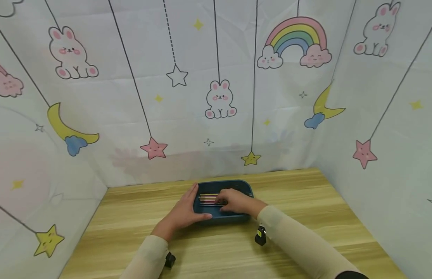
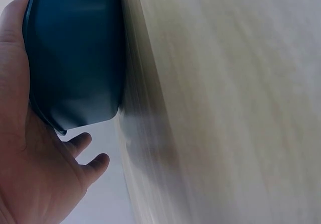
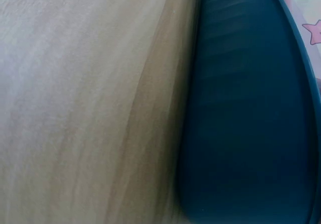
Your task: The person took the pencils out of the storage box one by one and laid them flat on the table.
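Observation:
A dark blue plastic bin (image 1: 224, 219) stands on the table. Several thin colored pencils (image 1: 208, 199) lie side by side in it, toward its left end. My left hand (image 1: 182, 211) spans the bin's near left corner, fingers straight along the left rim and thumb along the front rim. The left wrist view shows this hand (image 2: 35, 158) against the rim. Inside the bin, my right hand (image 1: 233, 200) bends its fingers down over the pencils, covering their right ends. Whether it pinches any is hidden. The right wrist view shows only the bin's outer wall (image 3: 251, 113) and the table.
The wood-grain table (image 1: 216, 248) extends on both sides of the bin and in front of it. A white cloth backdrop (image 1: 188, 116) printed with rabbits, stars and moons surrounds the table at the back and sides. Small black wrist cameras (image 1: 260, 235) hang below the sleeves.

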The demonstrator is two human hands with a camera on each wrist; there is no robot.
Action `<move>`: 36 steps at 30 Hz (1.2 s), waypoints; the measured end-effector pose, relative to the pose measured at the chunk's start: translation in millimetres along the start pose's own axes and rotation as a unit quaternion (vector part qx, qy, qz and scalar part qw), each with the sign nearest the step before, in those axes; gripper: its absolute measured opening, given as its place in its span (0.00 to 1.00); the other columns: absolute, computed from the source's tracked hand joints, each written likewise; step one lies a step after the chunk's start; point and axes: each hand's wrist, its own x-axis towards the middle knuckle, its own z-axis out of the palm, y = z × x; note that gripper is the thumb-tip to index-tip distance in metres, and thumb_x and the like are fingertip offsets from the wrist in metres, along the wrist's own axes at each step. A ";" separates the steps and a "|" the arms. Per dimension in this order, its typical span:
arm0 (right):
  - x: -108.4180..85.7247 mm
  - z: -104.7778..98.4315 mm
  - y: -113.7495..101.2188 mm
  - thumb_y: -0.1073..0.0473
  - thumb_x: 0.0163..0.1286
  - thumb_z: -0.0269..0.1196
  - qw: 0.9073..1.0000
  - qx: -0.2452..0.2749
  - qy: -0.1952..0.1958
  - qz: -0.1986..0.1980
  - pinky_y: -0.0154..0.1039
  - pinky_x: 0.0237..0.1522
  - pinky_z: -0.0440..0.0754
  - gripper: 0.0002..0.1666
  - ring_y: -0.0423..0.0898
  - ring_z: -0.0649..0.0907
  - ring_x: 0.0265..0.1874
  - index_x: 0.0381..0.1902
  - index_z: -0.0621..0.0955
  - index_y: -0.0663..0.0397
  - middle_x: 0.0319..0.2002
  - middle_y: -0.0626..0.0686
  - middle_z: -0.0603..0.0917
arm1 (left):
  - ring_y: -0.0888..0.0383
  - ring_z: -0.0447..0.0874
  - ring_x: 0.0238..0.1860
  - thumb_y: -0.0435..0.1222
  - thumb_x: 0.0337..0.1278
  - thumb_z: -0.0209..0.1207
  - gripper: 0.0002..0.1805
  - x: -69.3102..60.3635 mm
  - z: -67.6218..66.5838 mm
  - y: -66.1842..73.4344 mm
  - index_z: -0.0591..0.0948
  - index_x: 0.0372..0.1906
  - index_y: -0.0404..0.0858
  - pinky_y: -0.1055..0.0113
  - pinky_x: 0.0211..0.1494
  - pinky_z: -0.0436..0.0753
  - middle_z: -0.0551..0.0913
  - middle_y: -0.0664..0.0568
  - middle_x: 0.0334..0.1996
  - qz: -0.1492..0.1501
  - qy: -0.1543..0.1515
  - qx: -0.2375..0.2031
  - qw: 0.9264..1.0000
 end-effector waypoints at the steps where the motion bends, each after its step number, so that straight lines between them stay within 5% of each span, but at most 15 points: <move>1: -0.2 1.3 0.6 0.63 0.72 0.77 1.000 -0.005 0.004 -0.005 0.43 0.52 0.85 0.17 0.42 0.84 0.45 0.57 0.91 0.55 0.48 0.49 0.87 | 0.38 0.50 0.89 0.70 0.56 0.75 0.74 -0.2 0.3 -0.7 0.48 0.92 0.38 0.33 0.83 0.62 0.47 0.44 0.91 -0.002 -0.001 0.001 1.000; 15: 3.3 8.0 -4.4 0.62 0.70 0.80 1.000 -0.005 -0.016 -0.013 0.36 0.51 0.86 0.16 0.39 0.87 0.44 0.54 0.93 0.55 0.49 0.49 0.90 | 0.38 0.49 0.89 0.65 0.58 0.77 0.72 -7.0 -0.5 2.4 0.47 0.92 0.38 0.35 0.84 0.61 0.46 0.44 0.91 -0.019 -0.001 -0.012 1.000; 28: 6.0 6.3 0.5 0.66 0.69 0.79 0.999 -0.014 0.000 -0.033 0.31 0.45 0.85 0.12 0.35 0.86 0.39 0.50 0.95 0.55 0.40 0.47 0.90 | 0.37 0.49 0.89 0.64 0.58 0.78 0.72 -2.4 -0.7 2.6 0.47 0.92 0.38 0.34 0.83 0.63 0.45 0.44 0.91 -0.015 -0.003 -0.013 1.000; 36: 4.2 6.0 -0.5 0.68 0.71 0.76 1.000 -0.023 0.009 -0.012 0.36 0.48 0.87 0.13 0.39 0.88 0.43 0.52 0.95 0.53 0.45 0.49 0.91 | 0.38 0.49 0.89 0.66 0.58 0.77 0.73 -0.2 -1.1 2.9 0.46 0.92 0.38 0.34 0.83 0.62 0.45 0.44 0.92 -0.010 -0.004 -0.016 1.000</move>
